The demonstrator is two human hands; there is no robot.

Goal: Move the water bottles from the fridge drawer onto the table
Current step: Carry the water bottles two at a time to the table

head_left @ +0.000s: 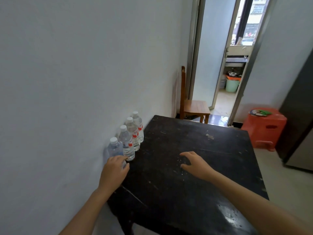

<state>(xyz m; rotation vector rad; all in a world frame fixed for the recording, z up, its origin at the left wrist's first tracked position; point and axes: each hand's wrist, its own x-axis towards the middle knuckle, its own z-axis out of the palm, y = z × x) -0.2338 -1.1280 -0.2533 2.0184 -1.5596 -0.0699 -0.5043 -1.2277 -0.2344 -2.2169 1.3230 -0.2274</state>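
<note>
So, the left grip (115, 168) is wrapped round the lower body of the nearest bottle (114, 148). That bottle stands upright on the worktop (186, 192), right at the edge by the wall (76, 99). Just beyond that grip, three more water bottles (133, 134) stand in a row along the wall, each about touching the next. The right grip (194, 164) is well off to the side of the left one, fingers spread and loosely bent, holding nothing. It's low over bare worktop, and I can't tell if it touches.

Handling-wise, my read is that these are small clear plastic bottles with white caps on. They look full, so there's some heft, but each is an easy one-hander. Thin walls like that tend to give if squeezed. Coming from a fridge they could be slick, though I can't see any wetness.

The best hold is mid-body around the label, not the cap. The hold on this one is low, which is fine for setting it down. It's tight against its neighbour though, so a sloppy release could knock the row. The fridge drawer isn't in view.
</note>
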